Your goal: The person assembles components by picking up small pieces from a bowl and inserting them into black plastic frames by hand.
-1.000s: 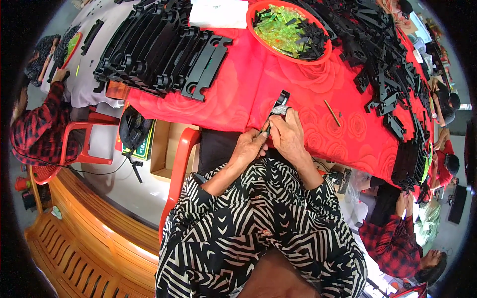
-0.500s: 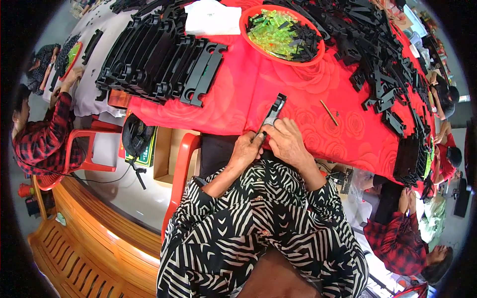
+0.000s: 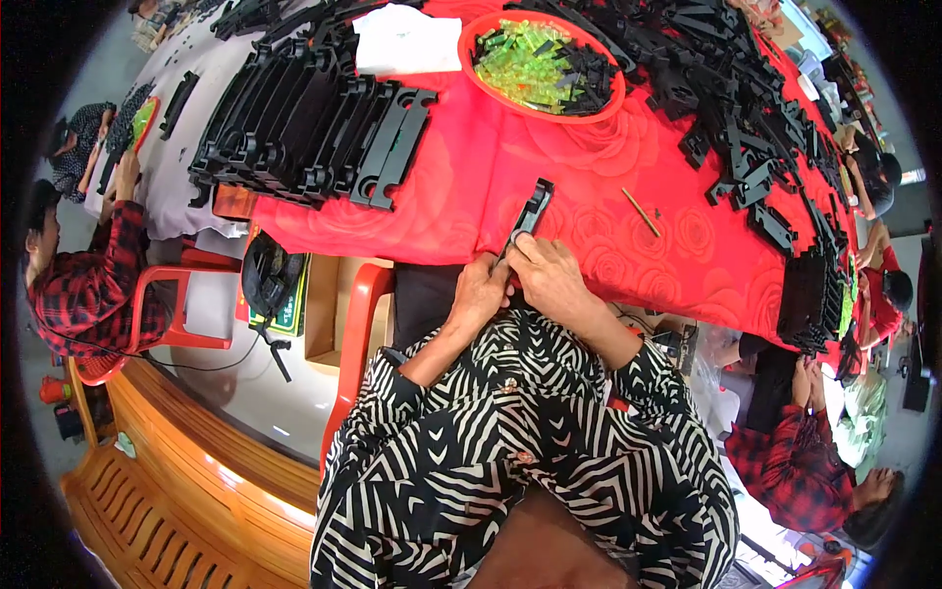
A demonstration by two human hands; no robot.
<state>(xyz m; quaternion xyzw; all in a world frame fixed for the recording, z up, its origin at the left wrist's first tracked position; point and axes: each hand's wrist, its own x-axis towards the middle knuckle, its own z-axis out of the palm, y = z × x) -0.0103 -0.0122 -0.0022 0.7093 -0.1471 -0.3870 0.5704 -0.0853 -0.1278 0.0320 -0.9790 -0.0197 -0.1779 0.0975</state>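
Over the table's near edge, my left hand [image 3: 481, 294] grips the lower end of a long black plastic part [image 3: 533, 208], fingers wrapped round it. My right hand [image 3: 551, 280] is closed at the middle of the same part, its thumb and fingertips pressing on it. The part slants up and away, its far end free. Whether a small piece sits under my right fingertips is hidden. Beyond, a red-rimmed bowl [image 3: 620, 96] holds yellow-green clear pieces [image 3: 520, 67] and small black pieces [image 3: 592, 79].
Black parts stand stacked in a row [image 3: 294, 128] at the left. A heap of loose black parts [image 3: 726, 118] covers the right side. A thin brown stick [image 3: 641, 212] lies on the red tablecloth [image 3: 442, 231]. White paper [image 3: 405, 39] is at the back. People sit on both sides.
My right fingers have shifted slightly on the black part, and the greyish spot at their tips is less visible. The whole view has moved a little.
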